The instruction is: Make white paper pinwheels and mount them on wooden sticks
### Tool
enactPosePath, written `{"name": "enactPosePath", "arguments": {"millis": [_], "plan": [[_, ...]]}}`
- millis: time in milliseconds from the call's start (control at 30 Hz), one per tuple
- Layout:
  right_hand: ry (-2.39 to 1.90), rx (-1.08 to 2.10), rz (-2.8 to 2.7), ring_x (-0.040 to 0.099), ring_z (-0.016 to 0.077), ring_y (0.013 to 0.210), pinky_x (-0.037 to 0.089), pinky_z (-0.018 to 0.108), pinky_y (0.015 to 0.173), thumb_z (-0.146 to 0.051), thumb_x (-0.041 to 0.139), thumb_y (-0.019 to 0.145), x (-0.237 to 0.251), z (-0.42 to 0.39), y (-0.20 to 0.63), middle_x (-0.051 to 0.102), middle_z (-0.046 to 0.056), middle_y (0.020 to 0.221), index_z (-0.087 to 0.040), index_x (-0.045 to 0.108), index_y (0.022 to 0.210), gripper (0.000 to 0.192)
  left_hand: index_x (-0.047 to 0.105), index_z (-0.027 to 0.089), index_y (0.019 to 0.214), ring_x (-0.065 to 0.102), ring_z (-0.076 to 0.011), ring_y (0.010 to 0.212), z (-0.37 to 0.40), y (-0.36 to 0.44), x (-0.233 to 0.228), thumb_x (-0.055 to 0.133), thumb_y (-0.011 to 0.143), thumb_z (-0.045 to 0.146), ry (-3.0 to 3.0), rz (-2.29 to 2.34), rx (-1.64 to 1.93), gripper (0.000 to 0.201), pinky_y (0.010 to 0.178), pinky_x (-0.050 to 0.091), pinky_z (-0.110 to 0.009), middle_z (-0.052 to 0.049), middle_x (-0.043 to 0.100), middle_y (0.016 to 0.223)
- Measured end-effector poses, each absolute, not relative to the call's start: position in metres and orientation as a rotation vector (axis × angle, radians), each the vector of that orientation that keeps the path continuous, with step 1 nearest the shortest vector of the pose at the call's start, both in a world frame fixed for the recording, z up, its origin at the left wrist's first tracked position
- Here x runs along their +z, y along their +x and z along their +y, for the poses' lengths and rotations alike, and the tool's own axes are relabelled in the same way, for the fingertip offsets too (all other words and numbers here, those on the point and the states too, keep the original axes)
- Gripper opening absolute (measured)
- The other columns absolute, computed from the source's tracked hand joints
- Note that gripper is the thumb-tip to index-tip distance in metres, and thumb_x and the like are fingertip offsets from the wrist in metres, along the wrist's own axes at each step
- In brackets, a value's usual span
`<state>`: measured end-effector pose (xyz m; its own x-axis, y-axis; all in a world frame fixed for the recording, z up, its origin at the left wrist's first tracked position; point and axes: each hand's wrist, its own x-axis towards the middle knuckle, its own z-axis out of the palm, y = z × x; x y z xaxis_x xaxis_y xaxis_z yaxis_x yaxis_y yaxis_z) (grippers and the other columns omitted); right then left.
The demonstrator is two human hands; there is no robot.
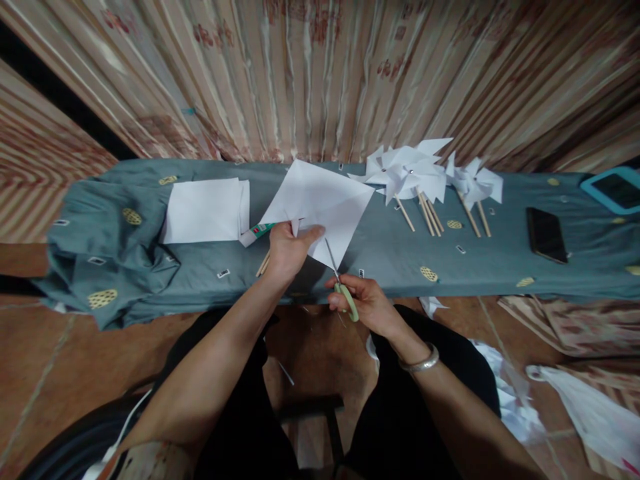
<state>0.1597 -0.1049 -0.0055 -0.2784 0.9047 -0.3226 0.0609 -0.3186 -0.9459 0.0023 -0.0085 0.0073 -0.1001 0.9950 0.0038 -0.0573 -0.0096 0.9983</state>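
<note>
My left hand [290, 248] pinches a white square sheet of paper [325, 193] by its near left edge, thumb on top. The sheet is turned so that one corner points toward me. In my right hand [367, 300] is a pair of scissors [346, 298] with light green handles. Its blades lie at the sheet's near corner, pointing away from me; whether they are parted is hard to make out. A green and white glue stick [260, 230] lies just left of my left hand, with wooden sticks [263, 264] partly hidden by the wrist.
A stack of white paper [203, 210] lies at the left of the cloth-covered bench [310, 283]. Several paper pinwheels [410, 172] on wooden sticks lie right of the sheet. Farther right are a black phone [547, 235] and a blue-framed device [617, 189]. A curtain [320, 87] hangs behind.
</note>
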Motion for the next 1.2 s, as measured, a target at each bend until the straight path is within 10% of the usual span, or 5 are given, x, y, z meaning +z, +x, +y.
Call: {"name": "enactPosePath", "arguments": {"millis": [1200], "plan": [[-1.323,1.653,-1.161,0.051,0.0085,0.055,0.039,0.022,0.052,-0.050,0.084,0.063,-0.0080,-0.1020,0.1581,0.061,-0.004,0.063,-0.017,0.069,0.087,0.043,0.069,0.014,0.075,0.064,-0.0176,0.069,-0.0111,0.0037,0.0054,0.075,0.057,0.026,1.049,1.200,1.327,0.023,0.070,0.053,-0.030,-0.004,0.071,0.076]]}}
